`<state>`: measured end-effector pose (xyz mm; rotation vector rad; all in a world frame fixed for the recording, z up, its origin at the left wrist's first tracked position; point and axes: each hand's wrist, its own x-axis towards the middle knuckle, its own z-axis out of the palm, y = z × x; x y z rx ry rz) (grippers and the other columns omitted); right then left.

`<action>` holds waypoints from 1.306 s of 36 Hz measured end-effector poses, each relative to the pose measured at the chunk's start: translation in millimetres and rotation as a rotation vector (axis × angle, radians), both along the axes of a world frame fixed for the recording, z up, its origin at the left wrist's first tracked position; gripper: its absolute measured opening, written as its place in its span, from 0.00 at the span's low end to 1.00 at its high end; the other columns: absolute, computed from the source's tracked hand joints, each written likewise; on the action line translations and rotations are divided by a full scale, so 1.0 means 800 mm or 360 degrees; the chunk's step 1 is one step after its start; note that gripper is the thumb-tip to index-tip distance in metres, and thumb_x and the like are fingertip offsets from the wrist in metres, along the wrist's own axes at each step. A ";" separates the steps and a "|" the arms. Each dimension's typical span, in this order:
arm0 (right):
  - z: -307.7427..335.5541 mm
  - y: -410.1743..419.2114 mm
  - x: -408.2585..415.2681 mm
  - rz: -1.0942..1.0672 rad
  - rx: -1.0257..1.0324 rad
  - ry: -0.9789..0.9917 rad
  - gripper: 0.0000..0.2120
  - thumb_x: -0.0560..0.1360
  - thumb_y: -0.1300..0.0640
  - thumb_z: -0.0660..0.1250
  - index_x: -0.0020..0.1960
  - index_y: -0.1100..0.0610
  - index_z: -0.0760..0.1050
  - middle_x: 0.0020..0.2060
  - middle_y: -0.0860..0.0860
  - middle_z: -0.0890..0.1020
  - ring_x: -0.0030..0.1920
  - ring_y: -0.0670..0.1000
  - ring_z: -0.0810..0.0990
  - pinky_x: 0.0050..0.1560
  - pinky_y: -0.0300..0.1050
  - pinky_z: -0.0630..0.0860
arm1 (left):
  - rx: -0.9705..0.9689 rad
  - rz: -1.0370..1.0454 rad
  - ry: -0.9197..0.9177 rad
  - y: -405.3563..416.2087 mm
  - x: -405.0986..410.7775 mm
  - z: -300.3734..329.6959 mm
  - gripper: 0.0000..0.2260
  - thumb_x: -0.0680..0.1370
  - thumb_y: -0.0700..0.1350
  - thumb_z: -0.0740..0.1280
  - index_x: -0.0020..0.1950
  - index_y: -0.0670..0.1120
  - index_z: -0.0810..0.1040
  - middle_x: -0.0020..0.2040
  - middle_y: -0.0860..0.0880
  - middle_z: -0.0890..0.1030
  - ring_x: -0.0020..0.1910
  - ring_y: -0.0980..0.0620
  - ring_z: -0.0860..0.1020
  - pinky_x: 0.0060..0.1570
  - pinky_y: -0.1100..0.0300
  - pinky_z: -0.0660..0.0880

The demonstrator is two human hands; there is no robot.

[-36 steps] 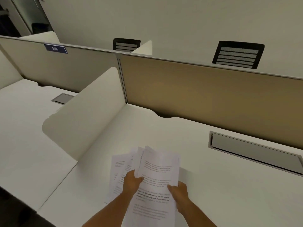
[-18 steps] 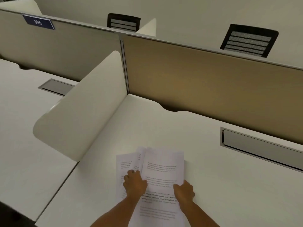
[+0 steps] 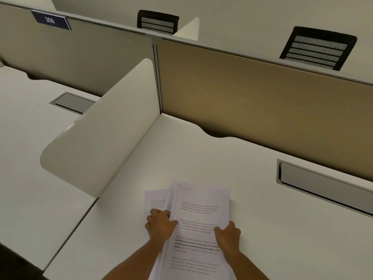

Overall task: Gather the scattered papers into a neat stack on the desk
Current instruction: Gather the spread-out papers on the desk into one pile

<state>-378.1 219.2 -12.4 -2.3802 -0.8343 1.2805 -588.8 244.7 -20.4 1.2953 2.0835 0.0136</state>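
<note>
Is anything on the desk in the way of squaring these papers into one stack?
Nothing visible. Both the left hand and right hand already rest on the papers, and the desk around them is bare; the cable tray sits well off to the right.

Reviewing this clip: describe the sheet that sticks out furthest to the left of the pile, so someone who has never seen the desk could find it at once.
Start at the white desk in front of the tan partition panel, then drop to the fanned papers near its front edge. The sheet lies lowest and furthest left, just beyond the left hand. Unlike the top page, only its upper left corner and a few text lines show.
</note>
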 end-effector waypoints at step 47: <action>0.034 -0.035 0.050 -0.0263 0.0284 0.1070 0.15 0.73 0.67 0.73 0.58 0.59 0.79 0.51 0.60 0.86 0.50 0.63 0.85 0.49 0.58 0.83 | -0.0082 0.0241 -0.1675 -0.044 -0.026 0.066 0.19 0.72 0.36 0.73 0.61 0.45 0.77 0.55 0.44 0.85 0.52 0.43 0.84 0.48 0.49 0.82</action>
